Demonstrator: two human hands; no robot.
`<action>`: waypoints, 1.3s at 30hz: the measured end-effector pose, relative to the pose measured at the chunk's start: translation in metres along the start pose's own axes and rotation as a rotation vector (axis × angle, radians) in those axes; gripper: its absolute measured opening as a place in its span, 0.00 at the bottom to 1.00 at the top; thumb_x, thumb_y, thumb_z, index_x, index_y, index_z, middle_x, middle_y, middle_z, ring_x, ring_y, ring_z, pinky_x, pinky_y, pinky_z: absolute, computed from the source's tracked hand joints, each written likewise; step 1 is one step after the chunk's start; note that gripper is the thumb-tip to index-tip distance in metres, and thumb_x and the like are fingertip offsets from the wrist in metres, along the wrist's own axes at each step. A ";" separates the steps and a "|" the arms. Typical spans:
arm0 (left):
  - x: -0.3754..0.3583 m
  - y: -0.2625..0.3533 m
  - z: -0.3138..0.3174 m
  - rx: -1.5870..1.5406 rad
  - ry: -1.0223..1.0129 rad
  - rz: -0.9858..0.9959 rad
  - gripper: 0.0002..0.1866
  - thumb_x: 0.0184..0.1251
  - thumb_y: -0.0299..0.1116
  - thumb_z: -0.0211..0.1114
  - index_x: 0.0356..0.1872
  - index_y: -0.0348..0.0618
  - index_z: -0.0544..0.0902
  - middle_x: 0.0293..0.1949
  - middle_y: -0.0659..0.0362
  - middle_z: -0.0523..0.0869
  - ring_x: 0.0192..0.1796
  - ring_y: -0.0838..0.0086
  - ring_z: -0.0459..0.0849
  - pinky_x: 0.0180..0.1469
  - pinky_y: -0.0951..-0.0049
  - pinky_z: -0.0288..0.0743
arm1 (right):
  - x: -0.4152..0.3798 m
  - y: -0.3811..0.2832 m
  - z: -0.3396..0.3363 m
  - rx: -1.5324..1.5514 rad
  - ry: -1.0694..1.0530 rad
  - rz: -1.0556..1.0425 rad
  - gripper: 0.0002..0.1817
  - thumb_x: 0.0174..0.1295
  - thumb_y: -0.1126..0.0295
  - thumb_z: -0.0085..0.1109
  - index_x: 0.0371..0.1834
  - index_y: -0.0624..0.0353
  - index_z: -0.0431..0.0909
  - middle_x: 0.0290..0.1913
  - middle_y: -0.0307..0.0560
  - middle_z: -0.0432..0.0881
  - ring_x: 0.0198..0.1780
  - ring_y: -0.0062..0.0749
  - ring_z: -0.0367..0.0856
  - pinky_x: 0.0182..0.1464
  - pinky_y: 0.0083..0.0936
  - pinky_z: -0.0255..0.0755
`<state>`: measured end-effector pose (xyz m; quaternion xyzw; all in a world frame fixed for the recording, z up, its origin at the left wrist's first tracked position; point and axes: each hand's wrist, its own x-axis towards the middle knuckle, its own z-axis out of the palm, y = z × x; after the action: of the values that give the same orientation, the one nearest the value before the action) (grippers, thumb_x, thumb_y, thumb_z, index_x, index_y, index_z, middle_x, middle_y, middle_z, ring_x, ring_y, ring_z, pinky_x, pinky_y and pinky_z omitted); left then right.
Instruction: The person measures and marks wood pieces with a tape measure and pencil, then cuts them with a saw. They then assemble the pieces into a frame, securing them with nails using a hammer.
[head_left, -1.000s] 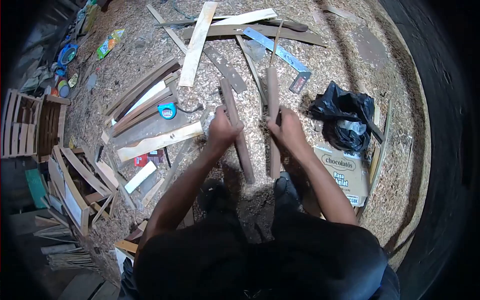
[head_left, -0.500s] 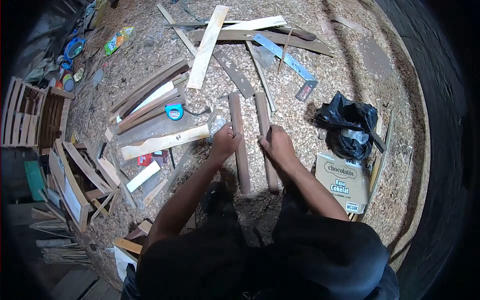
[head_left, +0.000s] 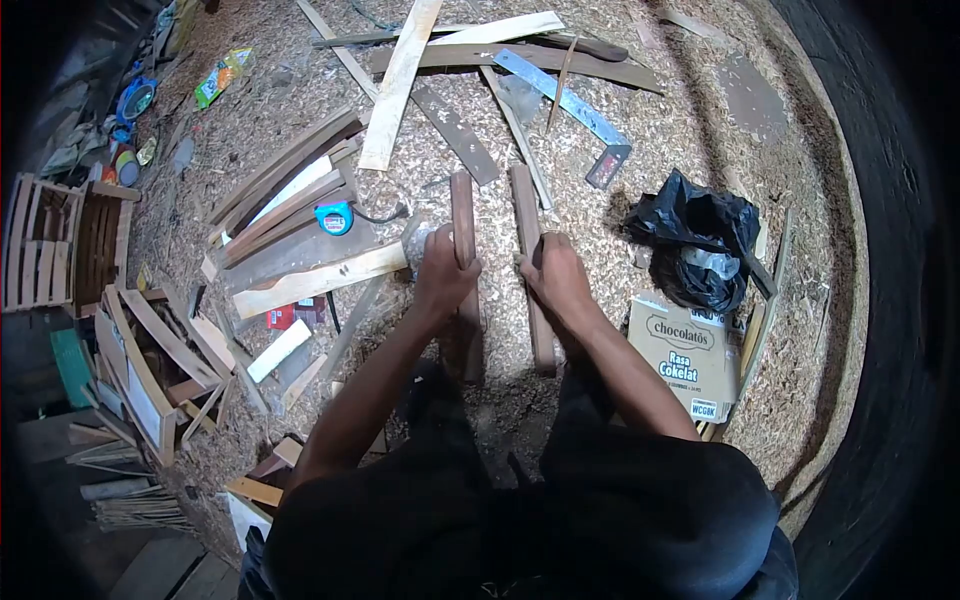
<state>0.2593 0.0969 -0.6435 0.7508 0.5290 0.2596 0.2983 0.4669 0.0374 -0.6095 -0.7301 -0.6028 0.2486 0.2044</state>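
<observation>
On the sawdust-covered ground in front of the person, two dark wooden slats lay side by side and roughly parallel, close together but not touching. Left hand point(head_left: 447, 268) was closed around the left slat point(head_left: 462, 215) near its middle, fingers wrapped over the wood; the slat's near end appeared lifted or blurred, cannot tell which. Right hand point(head_left: 556, 275) gripped the right slat point(head_left: 525, 205) likewise, fingers curled over its edge, the slat running from beyond the hand back toward the person's knees.

Landmark taken: the cardboard box point(head_left: 683, 350), just right of the right forearm. Printed on its side: "chocolatos", then "Rasa Cokelat", and a small mark reading "WCGK" at the lower corner. Directly beyond the box sat a crumpled black plastic bag point(head_left: 700, 225) with something pale inside. Farther beyond, left of the bag, a metal try square point(head_left: 570, 100) lay across the shavings. Well left of the box, past both hands, a blue tape measure point(head_left: 335, 217) rested on a stack of pale planks point(head_left: 310, 275); its label was too small to read. At the far left, well apart from the box, slatted wooden crates point(head_left: 60, 245) stood on edge.
</observation>
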 end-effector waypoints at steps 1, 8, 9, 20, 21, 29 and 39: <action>-0.001 -0.003 0.000 -0.008 -0.019 -0.020 0.34 0.55 0.31 0.78 0.62 0.36 0.71 0.47 0.45 0.78 0.48 0.52 0.82 0.51 0.57 0.78 | 0.002 0.003 -0.002 -0.008 0.030 -0.021 0.24 0.65 0.63 0.65 0.47 0.79 0.73 0.46 0.74 0.77 0.45 0.69 0.83 0.47 0.50 0.81; -0.008 0.001 -0.002 -0.028 -0.011 -0.057 0.34 0.55 0.32 0.78 0.63 0.36 0.71 0.46 0.47 0.78 0.46 0.56 0.82 0.49 0.59 0.78 | 0.022 0.030 -0.030 -0.032 0.098 0.081 0.24 0.64 0.63 0.69 0.43 0.79 0.75 0.42 0.72 0.79 0.44 0.65 0.82 0.50 0.49 0.78; -0.008 0.003 -0.002 -0.007 -0.003 -0.048 0.34 0.56 0.32 0.78 0.63 0.36 0.71 0.46 0.47 0.78 0.45 0.57 0.82 0.48 0.60 0.78 | 0.022 0.029 -0.034 -0.051 0.076 0.048 0.24 0.65 0.62 0.68 0.43 0.79 0.75 0.42 0.72 0.79 0.45 0.65 0.82 0.50 0.49 0.78; -0.015 0.006 -0.001 -0.088 -0.027 -0.062 0.31 0.61 0.34 0.75 0.62 0.34 0.72 0.44 0.46 0.79 0.45 0.56 0.82 0.49 0.57 0.76 | -0.021 -0.004 0.000 0.046 -0.021 0.030 0.24 0.66 0.62 0.66 0.47 0.79 0.73 0.46 0.73 0.77 0.46 0.68 0.81 0.50 0.49 0.79; -0.017 0.007 -0.002 -0.095 -0.022 -0.051 0.31 0.61 0.34 0.75 0.62 0.34 0.72 0.45 0.45 0.79 0.45 0.55 0.82 0.49 0.57 0.77 | -0.021 -0.003 0.001 0.040 -0.017 0.021 0.24 0.66 0.62 0.65 0.48 0.79 0.73 0.46 0.73 0.77 0.45 0.68 0.82 0.49 0.50 0.79; -0.013 -0.003 0.000 -0.079 -0.029 -0.007 0.29 0.62 0.33 0.74 0.61 0.33 0.72 0.47 0.43 0.80 0.47 0.51 0.83 0.52 0.56 0.77 | -0.017 0.004 0.004 -0.003 0.037 0.037 0.23 0.65 0.61 0.67 0.46 0.76 0.74 0.45 0.71 0.78 0.43 0.68 0.83 0.47 0.51 0.80; -0.008 -0.007 -0.013 -0.010 -0.081 -0.096 0.30 0.61 0.35 0.72 0.61 0.36 0.71 0.49 0.41 0.78 0.53 0.43 0.79 0.55 0.49 0.75 | -0.003 0.024 -0.017 -0.037 0.070 0.144 0.24 0.63 0.60 0.69 0.47 0.73 0.76 0.48 0.69 0.79 0.49 0.66 0.81 0.52 0.52 0.77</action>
<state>0.2432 0.0937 -0.6404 0.7329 0.5508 0.2168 0.3354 0.4956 0.0295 -0.6100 -0.7833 -0.5458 0.2260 0.1935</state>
